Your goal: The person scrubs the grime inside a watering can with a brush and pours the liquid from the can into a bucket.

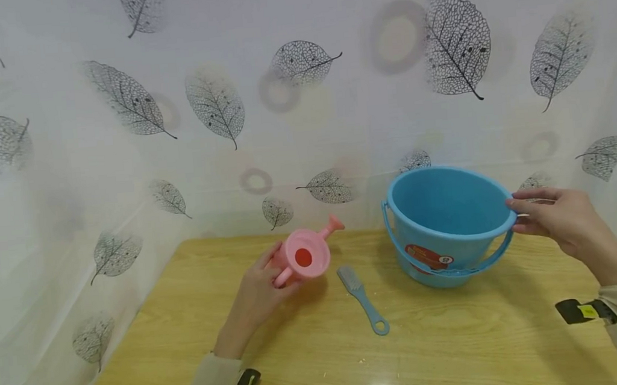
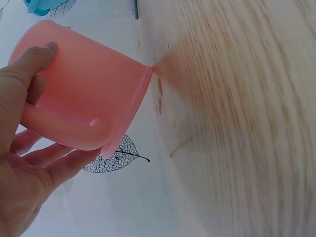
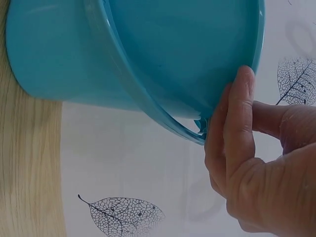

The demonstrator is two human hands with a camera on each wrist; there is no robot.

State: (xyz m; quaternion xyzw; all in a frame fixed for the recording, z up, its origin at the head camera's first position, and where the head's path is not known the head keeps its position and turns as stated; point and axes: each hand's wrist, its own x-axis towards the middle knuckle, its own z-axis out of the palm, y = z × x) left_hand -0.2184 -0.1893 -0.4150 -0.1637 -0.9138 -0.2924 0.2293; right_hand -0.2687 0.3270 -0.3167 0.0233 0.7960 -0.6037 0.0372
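My left hand [image 1: 264, 286] grips a small pink watering can [image 1: 293, 245] round its side, thumb on the body in the left wrist view. The can is tilted, its bottom edge right at the tabletop, with its spout pointing away to the right. Over on the right stands a blue bucket [image 1: 444, 254] with its handle hanging down in front. My right hand [image 1: 566, 217] pinches the bucket's rim on its right side. In the right wrist view, the fingers [image 3: 239, 128] overlap the rim near the handle joint.
A blue-grey brush [image 1: 369, 308] with a ringed handle end lies on the wooden table [image 1: 435, 352] between can and bucket. Behind the table hangs a pale curtain [image 1: 336, 130] with a leaf print, close to the back edge and continuing round the left.
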